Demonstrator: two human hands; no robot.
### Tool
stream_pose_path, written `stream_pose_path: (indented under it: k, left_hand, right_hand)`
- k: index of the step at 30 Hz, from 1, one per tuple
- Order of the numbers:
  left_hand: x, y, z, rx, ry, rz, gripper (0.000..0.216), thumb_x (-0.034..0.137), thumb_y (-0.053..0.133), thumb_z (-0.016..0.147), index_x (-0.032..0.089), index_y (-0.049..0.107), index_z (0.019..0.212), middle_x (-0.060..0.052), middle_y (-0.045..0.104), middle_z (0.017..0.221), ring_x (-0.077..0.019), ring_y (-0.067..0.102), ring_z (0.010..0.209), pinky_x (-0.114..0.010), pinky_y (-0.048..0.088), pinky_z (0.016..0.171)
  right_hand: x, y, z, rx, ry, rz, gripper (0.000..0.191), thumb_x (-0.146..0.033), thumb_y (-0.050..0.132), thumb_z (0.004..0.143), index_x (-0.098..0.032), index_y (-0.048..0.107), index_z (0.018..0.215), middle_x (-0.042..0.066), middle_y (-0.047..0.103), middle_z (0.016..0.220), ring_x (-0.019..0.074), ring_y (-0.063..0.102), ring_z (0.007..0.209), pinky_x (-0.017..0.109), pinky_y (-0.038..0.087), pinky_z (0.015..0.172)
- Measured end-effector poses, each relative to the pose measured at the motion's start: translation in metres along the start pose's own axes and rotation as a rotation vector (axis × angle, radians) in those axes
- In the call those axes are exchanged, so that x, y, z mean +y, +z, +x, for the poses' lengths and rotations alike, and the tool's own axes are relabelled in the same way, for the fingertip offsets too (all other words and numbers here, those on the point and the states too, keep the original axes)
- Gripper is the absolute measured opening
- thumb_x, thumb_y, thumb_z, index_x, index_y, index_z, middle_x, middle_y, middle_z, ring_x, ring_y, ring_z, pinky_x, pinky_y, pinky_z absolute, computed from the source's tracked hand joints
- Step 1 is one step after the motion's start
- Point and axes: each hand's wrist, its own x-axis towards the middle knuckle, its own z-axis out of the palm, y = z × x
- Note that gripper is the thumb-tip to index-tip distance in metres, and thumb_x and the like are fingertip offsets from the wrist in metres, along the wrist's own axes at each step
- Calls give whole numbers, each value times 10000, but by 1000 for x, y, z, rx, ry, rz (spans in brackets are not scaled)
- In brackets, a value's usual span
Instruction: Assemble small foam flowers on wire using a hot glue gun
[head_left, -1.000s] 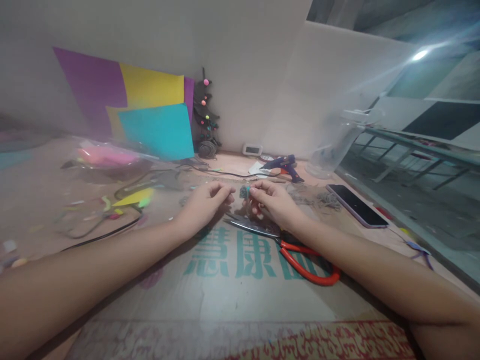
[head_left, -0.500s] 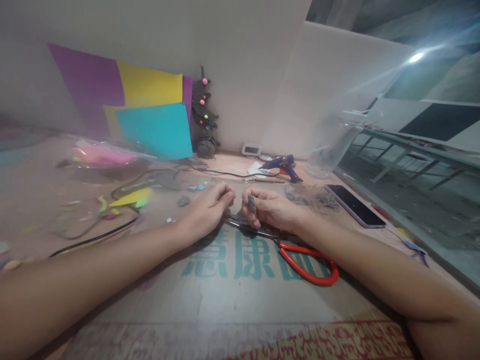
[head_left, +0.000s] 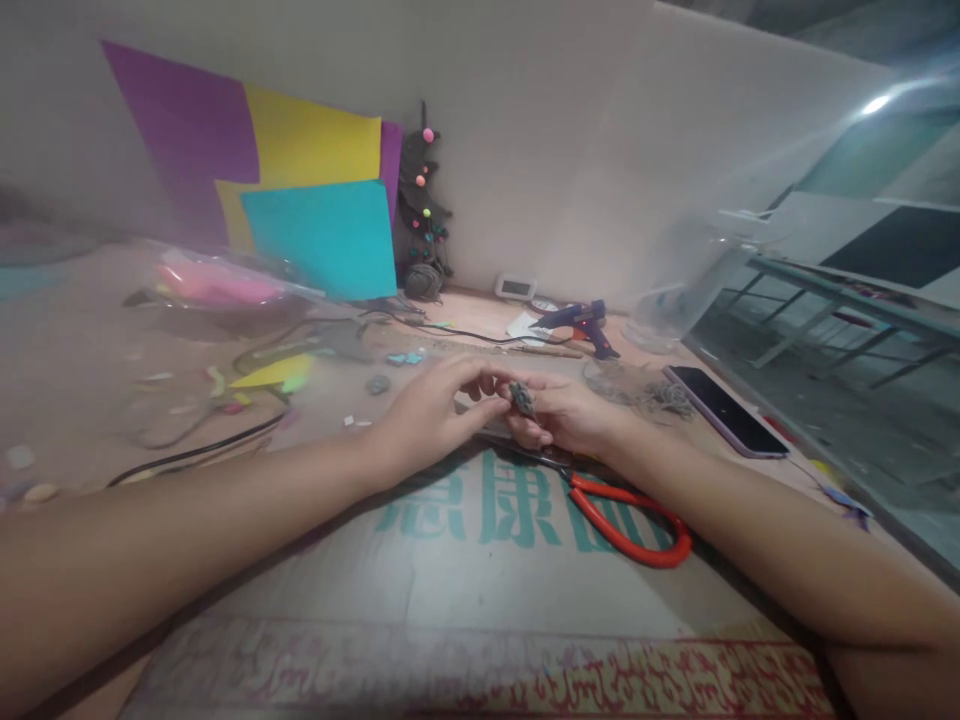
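Note:
A small grey coil of cord (head_left: 520, 399) is between the fingertips of both my hands, above the cardboard. My right hand (head_left: 571, 412) grips it with closed fingers. From the other side my left hand (head_left: 442, 408) pinches at its left edge, thumb and fingertips together with a gap behind them. Just beneath the hands lie red-handled scissors (head_left: 637, 553), their blades partly hidden under the fingers. To the left of my left hand is another small grey coil (head_left: 377, 384), with light blue bits (head_left: 405, 358) a little beyond.
At the back stand a glue gun (head_left: 581, 322), a small white digital display (head_left: 515, 288) and a dark decorated piece with coloured balls (head_left: 425, 215). On the right lie tangled cord (head_left: 667, 398) and a phone (head_left: 724, 412). A black cable (head_left: 199, 440) and scraps are at left.
My left hand has moved right and now meets the grey coil in my right hand; before, the hands were apart. The view has shifted slightly.

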Motion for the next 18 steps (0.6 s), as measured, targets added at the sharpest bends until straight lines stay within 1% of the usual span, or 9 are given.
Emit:
stream_pose_path:
  k: [3,7,11,14,18]
  left_hand:
    - [0,0,0,13,14,28,200,262,621,887,168,659,1060,-29,645,925,-166,584,866,-298,452,803]
    - [3,0,1,36,-9,16,155,280,639,865,164,659,966,-21,630,879,-163,577,834,-295,448,774]
    - [7,-2,3,56,-85,-29,113,276,655,843,164,657,859,-15,648,837,-164,589,815,-293,444,753]
    - [8,-3,5,64,-162,-83,135,280,636,850,163,646,783,-11,656,799,-159,592,777,-286,448,733]
    - [8,-2,7,22,-223,-132,140,279,619,856,159,643,788,-9,657,776,-153,595,742,-272,449,695]
  right_hand:
    - [0,1,1,6,3,-50,379,-416,693,832,-162,556,1079,-84,477,533,42,337,401,168,241,393]
    - [3,0,2,89,-12,-153,421,-496,709,800,-162,558,1008,-81,496,531,42,365,387,160,213,356]
    - [7,0,2,144,-42,-212,324,-440,708,809,-177,535,889,-61,555,557,47,422,393,156,248,355]
    - [6,2,2,155,-40,-217,275,-408,676,833,-178,534,885,-45,591,571,52,444,392,156,268,362]
    - [4,5,2,184,-22,-185,264,-388,687,813,-170,543,850,-37,606,563,47,445,376,151,272,358]
